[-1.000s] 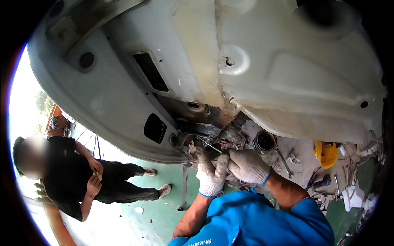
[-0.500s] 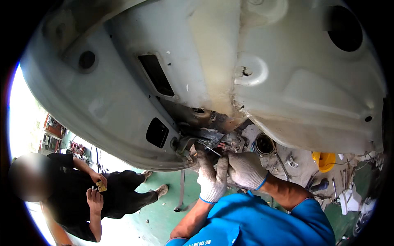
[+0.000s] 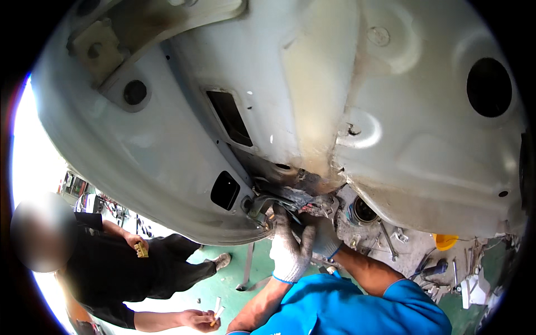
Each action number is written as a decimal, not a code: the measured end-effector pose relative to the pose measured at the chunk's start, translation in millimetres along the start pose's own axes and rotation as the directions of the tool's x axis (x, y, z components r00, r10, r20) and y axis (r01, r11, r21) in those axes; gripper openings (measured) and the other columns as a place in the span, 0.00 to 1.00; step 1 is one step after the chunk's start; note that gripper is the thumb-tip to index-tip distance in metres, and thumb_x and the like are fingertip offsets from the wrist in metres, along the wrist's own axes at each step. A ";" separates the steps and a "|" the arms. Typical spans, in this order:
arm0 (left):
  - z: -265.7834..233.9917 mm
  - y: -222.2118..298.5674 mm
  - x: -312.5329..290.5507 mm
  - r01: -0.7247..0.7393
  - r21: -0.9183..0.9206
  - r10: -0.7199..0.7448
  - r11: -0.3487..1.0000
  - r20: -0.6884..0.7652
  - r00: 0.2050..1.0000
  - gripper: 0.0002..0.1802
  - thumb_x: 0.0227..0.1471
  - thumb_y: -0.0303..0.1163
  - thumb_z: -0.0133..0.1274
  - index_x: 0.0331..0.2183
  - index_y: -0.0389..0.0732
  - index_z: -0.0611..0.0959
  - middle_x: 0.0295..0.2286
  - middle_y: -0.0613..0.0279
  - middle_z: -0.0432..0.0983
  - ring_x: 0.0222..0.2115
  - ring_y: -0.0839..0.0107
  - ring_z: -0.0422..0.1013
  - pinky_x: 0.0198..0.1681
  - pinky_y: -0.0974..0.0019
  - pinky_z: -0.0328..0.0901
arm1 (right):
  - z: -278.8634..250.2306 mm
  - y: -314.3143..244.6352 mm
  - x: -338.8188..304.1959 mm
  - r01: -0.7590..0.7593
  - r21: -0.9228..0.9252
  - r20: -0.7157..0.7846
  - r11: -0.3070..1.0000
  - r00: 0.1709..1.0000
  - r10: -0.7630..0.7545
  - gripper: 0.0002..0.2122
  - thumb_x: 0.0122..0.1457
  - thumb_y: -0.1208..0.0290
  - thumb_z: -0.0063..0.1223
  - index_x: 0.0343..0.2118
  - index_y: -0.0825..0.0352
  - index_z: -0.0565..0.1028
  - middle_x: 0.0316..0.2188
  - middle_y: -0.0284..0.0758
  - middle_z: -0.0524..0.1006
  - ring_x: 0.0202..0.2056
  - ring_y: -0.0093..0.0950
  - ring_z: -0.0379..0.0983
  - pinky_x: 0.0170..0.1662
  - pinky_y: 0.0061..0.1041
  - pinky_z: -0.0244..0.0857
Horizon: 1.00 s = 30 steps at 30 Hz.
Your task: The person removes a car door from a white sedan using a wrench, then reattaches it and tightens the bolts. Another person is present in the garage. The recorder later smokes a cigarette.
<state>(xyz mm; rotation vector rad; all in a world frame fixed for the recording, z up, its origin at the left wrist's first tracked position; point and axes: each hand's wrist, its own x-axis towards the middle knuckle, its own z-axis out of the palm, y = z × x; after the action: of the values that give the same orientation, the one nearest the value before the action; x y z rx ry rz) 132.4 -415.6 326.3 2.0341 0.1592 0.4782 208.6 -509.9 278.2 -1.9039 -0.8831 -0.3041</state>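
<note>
My left hand (image 3: pixel 290 250), in a white knit glove, reaches up to the lower corner of a large grey car body panel (image 3: pixel 162 162). Its forefinger stretches along the worn metal edge, with the thumb apart from it. Close on its right, my gloved right hand (image 3: pixel 325 237) is bent inward, its fingers partly hidden in shadow. A thin metal rod (image 3: pixel 293 216) shows between the hands; the right hand appears closed round its lower end. Above them lies crumpled, rusty sheet metal (image 3: pixel 304 181).
At left a person in black (image 3: pixel 111 262) holds a small yellow box (image 3: pixel 141 249) and extends white sticks (image 3: pixel 216 315) like cigarettes toward me. On the right are an open can (image 3: pixel 364 211), a long-handled tool (image 3: pixel 387 240), a yellow hard object (image 3: pixel 445 241) and scattered parts.
My view has shifted, so the panel sits lower and further right. The right hand has turned inward behind the left. The person's one hand has left the yellow box and stretched toward me.
</note>
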 end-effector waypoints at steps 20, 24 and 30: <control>6.9 16.6 -62.7 -0.313 0.150 0.344 0.938 -0.287 0.894 0.33 0.49 0.23 0.61 0.58 0.30 0.72 0.34 0.48 0.78 0.34 0.48 0.75 0.38 0.53 0.70 | -46.0 -30.9 -82.1 -0.021 -0.025 0.345 0.999 0.938 0.028 0.15 0.52 0.65 0.63 0.41 0.64 0.77 0.25 0.45 0.79 0.28 0.43 0.80 0.29 0.38 0.72; -14.4 5.4 -87.3 -0.304 0.118 0.322 0.945 -0.189 0.928 0.32 0.48 0.25 0.61 0.56 0.34 0.75 0.31 0.51 0.76 0.33 0.49 0.74 0.38 0.53 0.69 | -60.0 -46.7 -84.3 -0.308 0.059 0.609 0.950 0.765 0.210 0.16 0.51 0.70 0.67 0.41 0.69 0.76 0.30 0.47 0.80 0.33 0.36 0.82 0.35 0.33 0.74; -54.7 -13.6 -135.4 -0.275 0.271 0.324 0.922 -0.154 0.934 0.32 0.40 0.21 0.60 0.52 0.37 0.78 0.22 0.59 0.72 0.24 0.59 0.73 0.29 0.57 0.65 | -39.9 -39.0 -70.0 -0.549 0.075 0.764 0.833 0.568 0.305 0.16 0.56 0.75 0.61 0.48 0.71 0.78 0.33 0.32 0.80 0.36 0.21 0.77 0.42 0.24 0.72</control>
<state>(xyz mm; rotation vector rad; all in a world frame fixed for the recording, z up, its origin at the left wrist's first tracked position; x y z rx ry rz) -11.9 -406.0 301.5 2.2637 0.0225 0.8928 138.8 -565.3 285.5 -1.8582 -0.8404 0.9364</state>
